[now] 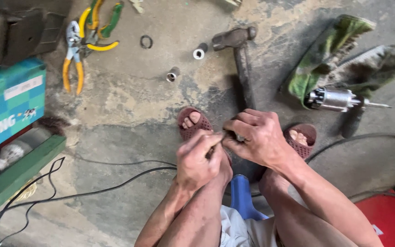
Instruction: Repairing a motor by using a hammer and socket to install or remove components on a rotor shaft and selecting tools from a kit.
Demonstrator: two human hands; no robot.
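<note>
Stained concrete floor (pixel 129 105) bears hammer (pixel 241 59), pliers (pixel 74 55), sockets (pixel 199 51), rags (pixel 344 55).

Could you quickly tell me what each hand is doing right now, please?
Left hand: closed, pinching something small; what, cannot be told.
Right hand: closed on a small metal part.

Between your fingertips (pixel 225 135) sits a small metal part (pixel 239 137), dull and grey. Just beyond your fingers lies a hammer (pixel 241 55) with a matt, dark head and a grimy handle. To the right of them, a shiny metal motor shaft (pixel 339 99) rests on a frayed green cloth (pixel 330 50). Beneath your hands the concrete floor (pixel 129 100) looks rough and stained.
</note>
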